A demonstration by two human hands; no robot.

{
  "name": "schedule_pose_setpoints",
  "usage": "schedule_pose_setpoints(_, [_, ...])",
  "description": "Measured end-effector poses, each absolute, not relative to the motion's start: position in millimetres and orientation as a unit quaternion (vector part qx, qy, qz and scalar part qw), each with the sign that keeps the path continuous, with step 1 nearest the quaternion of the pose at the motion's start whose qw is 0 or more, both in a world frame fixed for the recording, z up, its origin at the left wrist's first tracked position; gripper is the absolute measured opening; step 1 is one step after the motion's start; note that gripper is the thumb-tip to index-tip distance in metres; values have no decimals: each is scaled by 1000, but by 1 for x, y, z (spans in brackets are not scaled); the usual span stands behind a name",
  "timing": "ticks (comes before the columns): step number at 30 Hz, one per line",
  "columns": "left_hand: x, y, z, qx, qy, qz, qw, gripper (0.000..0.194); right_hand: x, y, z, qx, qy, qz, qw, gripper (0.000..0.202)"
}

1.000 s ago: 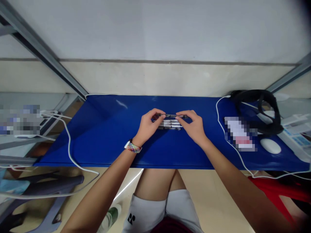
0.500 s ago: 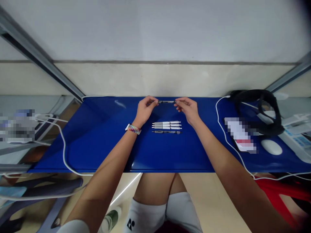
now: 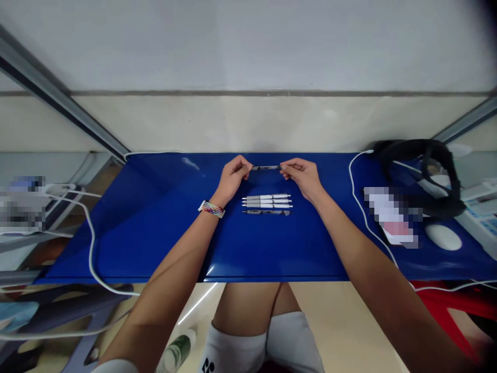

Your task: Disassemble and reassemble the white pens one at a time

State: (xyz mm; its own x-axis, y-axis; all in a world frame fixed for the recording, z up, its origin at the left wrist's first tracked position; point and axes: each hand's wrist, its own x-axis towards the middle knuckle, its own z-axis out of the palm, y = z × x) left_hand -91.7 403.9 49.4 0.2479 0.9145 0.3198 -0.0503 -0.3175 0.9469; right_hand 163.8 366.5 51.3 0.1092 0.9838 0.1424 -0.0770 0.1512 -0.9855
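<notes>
A dark pen (image 3: pixel 266 167) lies crosswise between my two hands near the back edge of the blue table (image 3: pixel 163 228). My left hand (image 3: pixel 235 173) pinches its left end, and my right hand (image 3: pixel 301 175) pinches the right end. Whether the pen touches the table I cannot tell. Closer to me, several white pens (image 3: pixel 267 200) with grey grips lie side by side in a neat stack of rows. Just in front of them rests another dark pen (image 3: pixel 267 212), parallel to the white ones. A colourful woven band circles my left wrist.
On the right are a phone (image 3: pixel 390 215), a white mouse (image 3: pixel 443 237) and a black headset-like object (image 3: pixel 423 176). A white cable (image 3: pixel 359 202) runs beside the phone. Another white cable (image 3: pixel 92 243) hangs over the left side. The wall (image 3: pixel 248 122) stands directly behind the table.
Both hands and the held pen have come very slightly nearer to me. The whole view has shifted a little; the pens on the table stay in place.
</notes>
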Motion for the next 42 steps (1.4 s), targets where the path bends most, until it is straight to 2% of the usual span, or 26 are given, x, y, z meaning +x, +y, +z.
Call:
schedule_pose_setpoints(11, [-93,401,49,618,359,505,484,25,166,368,44,-439,-505,476,571,32])
schedule_pose_setpoints(17, [-94,396,55,645,355,492,464,17,165,368,47,-432,-484,495,578,33])
schedule_pose_setpoints(26, [-96,400,50,633,375,500,457,19,163,367,49,-426,-501,483,579,34])
schedule_pose_setpoints(30, [-97,399,51,636,382,498,450,26,162,367,49,-426,-507,479,576,32])
schedule_pose_setpoints(34, [-96,394,54,657,423,470,411,57,161,366,51,-426,-511,481,571,32])
schedule_pose_setpoints(37, [-95,390,56,665,454,454,382,70,161,365,51,-422,-506,493,569,31])
schedule_pose_setpoints(39, [-95,390,57,666,455,464,366,64,162,365,51,-419,-503,497,569,30])
schedule_pose_setpoints(42, [-95,392,55,645,433,505,377,29,163,365,50,-421,-492,501,574,29])
